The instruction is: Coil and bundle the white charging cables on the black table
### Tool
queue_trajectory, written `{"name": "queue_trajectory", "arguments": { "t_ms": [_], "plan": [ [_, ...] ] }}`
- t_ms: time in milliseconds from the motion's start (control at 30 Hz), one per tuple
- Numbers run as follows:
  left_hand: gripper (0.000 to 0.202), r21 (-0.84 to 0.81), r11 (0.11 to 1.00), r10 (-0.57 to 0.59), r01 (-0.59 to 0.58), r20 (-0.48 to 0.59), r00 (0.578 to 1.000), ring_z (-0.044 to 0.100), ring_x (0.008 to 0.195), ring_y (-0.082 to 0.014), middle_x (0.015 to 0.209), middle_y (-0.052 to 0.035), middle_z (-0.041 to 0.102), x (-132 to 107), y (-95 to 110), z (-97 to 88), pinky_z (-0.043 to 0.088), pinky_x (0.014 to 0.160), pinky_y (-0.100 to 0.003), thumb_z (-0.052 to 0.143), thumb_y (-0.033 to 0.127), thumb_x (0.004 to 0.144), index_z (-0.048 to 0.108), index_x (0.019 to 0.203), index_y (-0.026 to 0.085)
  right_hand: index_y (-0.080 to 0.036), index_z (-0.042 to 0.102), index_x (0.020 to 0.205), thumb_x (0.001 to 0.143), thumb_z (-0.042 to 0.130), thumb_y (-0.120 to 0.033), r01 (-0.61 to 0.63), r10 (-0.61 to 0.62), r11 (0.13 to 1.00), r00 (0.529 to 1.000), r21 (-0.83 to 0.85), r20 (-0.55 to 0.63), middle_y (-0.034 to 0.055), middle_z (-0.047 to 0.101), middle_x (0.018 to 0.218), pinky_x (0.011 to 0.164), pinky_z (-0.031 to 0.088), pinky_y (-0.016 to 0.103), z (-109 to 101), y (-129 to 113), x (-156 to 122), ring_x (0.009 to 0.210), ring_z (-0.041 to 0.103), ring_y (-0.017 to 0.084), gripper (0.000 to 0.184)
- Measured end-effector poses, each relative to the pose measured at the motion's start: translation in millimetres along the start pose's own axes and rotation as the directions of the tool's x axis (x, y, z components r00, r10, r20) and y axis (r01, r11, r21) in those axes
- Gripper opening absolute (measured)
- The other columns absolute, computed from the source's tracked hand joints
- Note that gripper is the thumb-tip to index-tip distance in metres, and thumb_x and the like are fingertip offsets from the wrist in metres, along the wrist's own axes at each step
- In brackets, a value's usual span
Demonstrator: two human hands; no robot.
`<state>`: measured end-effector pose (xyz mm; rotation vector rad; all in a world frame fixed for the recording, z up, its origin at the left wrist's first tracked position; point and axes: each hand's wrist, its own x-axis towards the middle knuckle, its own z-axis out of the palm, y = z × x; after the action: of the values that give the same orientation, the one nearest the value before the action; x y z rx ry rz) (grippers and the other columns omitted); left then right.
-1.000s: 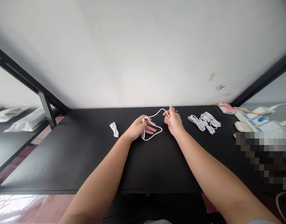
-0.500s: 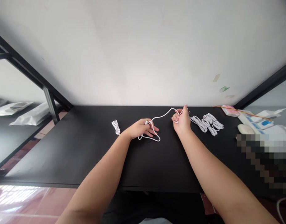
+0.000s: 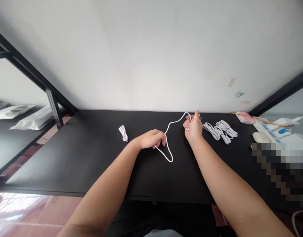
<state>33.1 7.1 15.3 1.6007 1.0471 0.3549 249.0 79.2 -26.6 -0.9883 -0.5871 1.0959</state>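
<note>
A white cable [image 3: 169, 148] runs between my two hands above the black table [image 3: 92, 158]. My left hand [image 3: 152, 138], back upward, has its fingers curled round one part of it, and a slack loop hangs out to the right of the fingers. My right hand [image 3: 193, 125] is closed on the cable's other part with the thumb pointing up; a small metal plug end pokes out on its right side. Left of my left hand lies a small bundled white cable [image 3: 123, 133]. Several coiled white cables [image 3: 220, 131], bound with dark ties, rest right of my right hand.
At the right stand a pink-and-white box [image 3: 245, 118], a white mouse-like object [image 3: 261, 137] and a power strip [image 3: 272, 133] with chargers. A wall [image 3: 146, 65] rises behind the table. Black frame bars [image 3: 54, 108] and plastic-wrapped packages [image 3: 35, 119] are at the left.
My left hand has turned from spread fingers to a curled grip, and the cable loop now hangs lower and further right. My right hand has stayed nearly in place.
</note>
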Motion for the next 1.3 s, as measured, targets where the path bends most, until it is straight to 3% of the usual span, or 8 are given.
{"name": "queue_trajectory", "arguments": {
  "t_ms": [200, 400, 500, 700, 867, 1000, 1167, 1300],
  "plan": [
    [0.042, 0.014, 0.992, 0.129, -0.128, -0.007, 0.992, 0.043, 0.055, -0.0111, 0.056, 0.0021, 0.048, -1, -3, -1.8, 0.034, 0.055, -0.026, 0.06, 0.054, 0.085, 0.069, 0.071, 0.016, -0.02, 0.05, 0.059, 0.097, 0.047, -0.06, 0.012, -0.012, 1.0, 1.0, -0.002, 0.002, -0.0084, 0.026, 0.04, 0.036, 0.025, 0.022, 2, -1, -3, 0.033, 0.025, 0.006, 0.055],
    [0.052, -0.064, 0.985, 0.151, -0.159, -0.109, 0.983, 0.032, 0.046, -0.0069, 0.049, 0.0055, 0.039, 2, -12, -1.7, 0.022, 0.048, -0.026, 0.075, 0.057, 0.076, 0.049, 0.056, 0.017, -0.02, 0.05, 0.059, 0.096, 0.048, -0.061, 0.028, -0.027, 0.999, 0.999, -0.03, 0.02, -0.0084, 0.026, 0.04, 0.036, 0.026, 0.022, 4, 0, -6, 0.034, 0.026, 0.006, 0.056],
    [0.051, -0.115, 0.975, 0.163, -0.188, -0.199, 0.966, 0.046, 0.047, -0.0091, 0.052, 0.0014, 0.051, 7, -17, -1.3, 0.034, 0.051, -0.025, 0.066, 0.059, 0.084, 0.055, 0.057, 0.017, -0.021, 0.049, 0.06, 0.095, 0.049, -0.064, 0.037, -0.036, 0.998, 0.999, -0.047, 0.035, -0.0088, 0.026, 0.04, 0.036, 0.026, 0.022, 3, 1, -5, 0.034, 0.026, 0.006, 0.056],
    [0.054, -0.282, 0.939, 0.123, -0.196, -0.256, 0.959, 0.073, 0.084, -0.0212, 0.086, -0.0135, 0.077, 13, -19, 2.1, 0.053, 0.082, -0.031, 0.057, 0.063, 0.089, 0.072, 0.069, 0.015, -0.021, 0.048, 0.061, 0.094, 0.048, -0.066, 0.053, -0.049, 0.994, 0.998, -0.098, 0.045, -0.0091, 0.027, 0.04, 0.036, 0.027, 0.023, 4, 2, -6, 0.033, 0.026, 0.006, 0.055],
    [0.063, -0.263, 0.959, 0.026, -0.109, -0.302, 0.953, 0.069, 0.053, -0.0224, 0.035, -0.0007, 0.045, 9, -16, 4.0, 0.046, 0.055, -0.027, 0.064, 0.068, 0.081, 0.038, 0.048, 0.021, -0.021, 0.049, 0.061, 0.094, 0.049, -0.063, 0.048, -0.043, 0.993, 0.998, -0.104, 0.042, -0.0091, 0.027, 0.04, 0.036, 0.026, 0.023, 5, 2, -7, 0.033, 0.026, 0.006, 0.054],
    [0.056, -0.193, 0.972, 0.052, -0.136, -0.386, 0.921, 0.06, 0.047, -0.0151, 0.047, 0.0062, 0.039, 8, -15, 3.9, 0.03, 0.044, -0.022, 0.078, 0.057, 0.073, 0.037, 0.061, 0.021, -0.02, 0.049, 0.06, 0.094, 0.049, -0.063, 0.052, -0.048, 0.993, 0.998, -0.109, 0.043, -0.0092, 0.026, 0.039, 0.036, 0.026, 0.022, 5, 2, -7, 0.033, 0.026, 0.006, 0.054],
    [0.036, -0.094, 0.976, 0.143, -0.197, -0.407, 0.902, 0.04, 0.052, -0.0063, 0.063, 0.0074, 0.04, 12, -19, 2.9, 0.035, 0.051, -0.022, 0.085, 0.041, 0.068, 0.058, 0.081, 0.019, -0.021, 0.049, 0.06, 0.094, 0.049, -0.064, 0.049, -0.045, 0.993, 0.998, -0.108, 0.042, -0.0093, 0.026, 0.039, 0.036, 0.026, 0.022, 5, 2, -7, 0.033, 0.025, 0.006, 0.055],
    [0.038, -0.129, 0.979, 0.094, -0.157, -0.397, 0.913, 0.038, 0.05, -0.0064, 0.061, 0.008, 0.038, 16, -24, 4.3, 0.033, 0.048, -0.022, 0.081, 0.048, 0.072, 0.063, 0.091, 0.019, -0.021, 0.049, 0.06, 0.093, 0.05, -0.066, 0.052, -0.047, 0.993, 0.998, -0.109, 0.046, -0.0091, 0.026, 0.039, 0.036, 0.027, 0.022, 6, 2, -8, 0.033, 0.025, 0.006, 0.056]
  ]
}}
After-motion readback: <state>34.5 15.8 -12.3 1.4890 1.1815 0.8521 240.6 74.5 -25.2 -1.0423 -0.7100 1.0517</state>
